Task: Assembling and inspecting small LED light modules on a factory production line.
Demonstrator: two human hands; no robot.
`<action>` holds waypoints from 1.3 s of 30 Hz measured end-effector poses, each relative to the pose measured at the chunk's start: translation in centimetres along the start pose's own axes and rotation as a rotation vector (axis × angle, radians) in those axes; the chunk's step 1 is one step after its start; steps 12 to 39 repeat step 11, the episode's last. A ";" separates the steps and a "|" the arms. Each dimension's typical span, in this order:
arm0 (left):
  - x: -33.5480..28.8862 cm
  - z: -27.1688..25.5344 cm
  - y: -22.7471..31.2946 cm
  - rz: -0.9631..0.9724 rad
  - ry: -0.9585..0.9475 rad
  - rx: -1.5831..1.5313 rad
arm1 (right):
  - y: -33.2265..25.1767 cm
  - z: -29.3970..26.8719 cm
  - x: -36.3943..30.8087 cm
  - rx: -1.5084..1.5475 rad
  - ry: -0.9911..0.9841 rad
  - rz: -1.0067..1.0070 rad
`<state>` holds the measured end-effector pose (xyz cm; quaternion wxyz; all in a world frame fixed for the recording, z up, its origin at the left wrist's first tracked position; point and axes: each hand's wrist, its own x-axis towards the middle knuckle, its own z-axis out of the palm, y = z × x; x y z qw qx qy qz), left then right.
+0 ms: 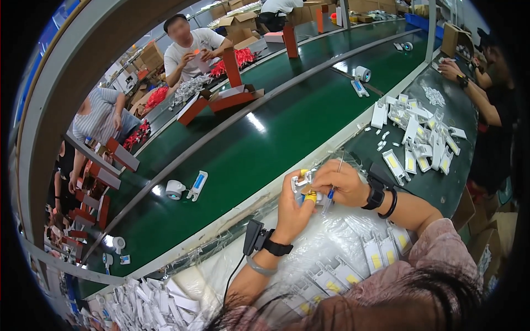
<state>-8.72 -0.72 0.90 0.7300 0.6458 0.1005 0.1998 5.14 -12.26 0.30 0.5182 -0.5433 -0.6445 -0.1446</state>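
My left hand is closed around a small white plastic housing, with yellow wraps on some fingertips. Close against it, my right hand is pinched on a slim tool with a clear and blue handle; a thin metal shaft shows above the fingers. The exact kind of tool is hard to make out. Both hands meet over a bench covered in clear plastic film. Below them, flat white housings with yellow panels lie in rows on the film.
Beyond the bench runs a green conveyor belt carrying white round units and flat parts. Loose white housings are heaped at right, more white parts at lower left. Red cartons and co-workers stand across the belt.
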 end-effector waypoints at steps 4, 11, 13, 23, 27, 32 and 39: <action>0.2 -0.1 -0.6 0.111 -0.011 0.100 | 0.0 0.0 0.1 0.009 0.016 0.007; 1.3 -1.7 -2.0 -0.016 0.053 -0.187 | 0.7 -5.1 4.8 -0.105 -0.585 0.421; 1.3 -1.7 -2.0 -0.016 0.053 -0.187 | 0.7 -5.1 4.8 -0.105 -0.585 0.421; 1.3 -1.7 -2.0 -0.016 0.053 -0.187 | 0.7 -5.1 4.8 -0.105 -0.585 0.421; 1.3 -1.7 -2.0 -0.016 0.053 -0.187 | 0.7 -5.1 4.8 -0.105 -0.585 0.421; 1.3 -1.7 -2.0 -0.016 0.053 -0.187 | 0.7 -5.1 4.8 -0.105 -0.585 0.421; 1.3 -1.7 -2.0 -0.016 0.053 -0.187 | 0.7 -5.1 4.8 -0.105 -0.585 0.421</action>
